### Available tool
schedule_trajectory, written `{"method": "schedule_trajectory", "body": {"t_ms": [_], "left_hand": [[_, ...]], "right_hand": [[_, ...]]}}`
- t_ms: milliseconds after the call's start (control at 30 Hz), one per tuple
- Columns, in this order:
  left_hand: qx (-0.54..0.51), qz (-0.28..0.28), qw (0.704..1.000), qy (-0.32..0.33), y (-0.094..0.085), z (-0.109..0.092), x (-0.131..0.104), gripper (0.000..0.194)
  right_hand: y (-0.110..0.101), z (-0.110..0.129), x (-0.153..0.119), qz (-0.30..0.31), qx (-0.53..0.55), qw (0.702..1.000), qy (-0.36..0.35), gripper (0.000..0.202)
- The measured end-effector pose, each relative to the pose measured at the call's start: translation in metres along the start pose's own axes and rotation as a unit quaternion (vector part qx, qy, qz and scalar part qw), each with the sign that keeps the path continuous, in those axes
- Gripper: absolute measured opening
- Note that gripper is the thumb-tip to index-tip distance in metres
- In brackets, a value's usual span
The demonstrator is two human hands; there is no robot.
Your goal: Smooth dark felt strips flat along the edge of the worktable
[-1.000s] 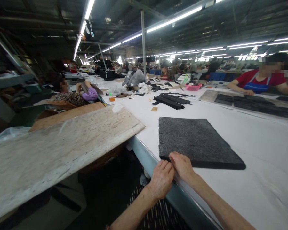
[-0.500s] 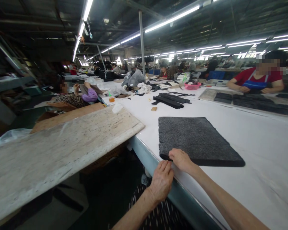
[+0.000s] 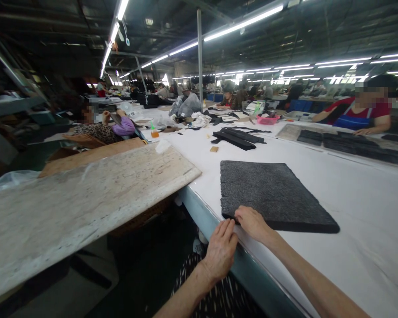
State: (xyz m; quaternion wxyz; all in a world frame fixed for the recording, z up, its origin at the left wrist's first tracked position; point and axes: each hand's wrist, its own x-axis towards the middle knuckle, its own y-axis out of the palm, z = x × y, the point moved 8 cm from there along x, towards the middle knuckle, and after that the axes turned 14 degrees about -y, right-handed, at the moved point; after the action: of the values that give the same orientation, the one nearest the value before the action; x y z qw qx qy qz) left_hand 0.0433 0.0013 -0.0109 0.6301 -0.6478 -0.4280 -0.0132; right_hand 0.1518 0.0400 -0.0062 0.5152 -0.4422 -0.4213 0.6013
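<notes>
A flat block of dark grey ribbed fabric point(image 3: 268, 190), seemingly made of many black strips lying side by side, lies on the white table point(image 3: 361, 190). At its near left corner my right hand point(image 3: 252, 222) is closed, with thumb and fingers pinched on the black fabric along the front edge. My left hand point(image 3: 221, 249) is just to the left and nearer to me, over the table's edge. Its fingers are pressed together and their tips meet the same corner of the fabric. What lies beneath those fingertips is hidden.
A worn pale board point(image 3: 96, 190) juts out on the left, touching the table. Black strips point(image 3: 239, 138), a small tan block point(image 3: 214, 149), an orange bottle point(image 3: 154, 132) and a pink basket point(image 3: 267, 119) lie farther back. Co-workers sit at the left and right.
My left hand has shifted slightly up, its fingertips closer to the fabric's corner. My right hand stays at the front edge. The co-worker on the right has moved their arms apart.
</notes>
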Motion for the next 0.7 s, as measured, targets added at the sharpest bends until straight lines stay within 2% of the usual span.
{"method": "schedule_trajectory", "body": {"t_ms": [167,467,600,700], "left_hand": [[0.001,0.001,1.0,-0.016,0.0,0.003,0.003,0.026],[0.011,0.115,0.992,-0.045,0.011,0.006,0.013,0.028],[0.04,0.154,0.986,-0.059,0.017,0.006,0.022,0.038],[0.076,0.173,0.98,-0.063,0.021,0.005,0.027,0.038]], "right_hand": [[-0.001,0.004,-0.001,0.002,-0.015,1.0,0.002,0.029],[-0.005,0.008,-0.005,-0.027,0.004,0.999,0.022,0.029],[-0.005,0.003,-0.006,-0.069,0.063,0.994,0.048,0.027],[-0.008,-0.007,-0.007,-0.136,0.136,0.978,0.076,0.022]]}}
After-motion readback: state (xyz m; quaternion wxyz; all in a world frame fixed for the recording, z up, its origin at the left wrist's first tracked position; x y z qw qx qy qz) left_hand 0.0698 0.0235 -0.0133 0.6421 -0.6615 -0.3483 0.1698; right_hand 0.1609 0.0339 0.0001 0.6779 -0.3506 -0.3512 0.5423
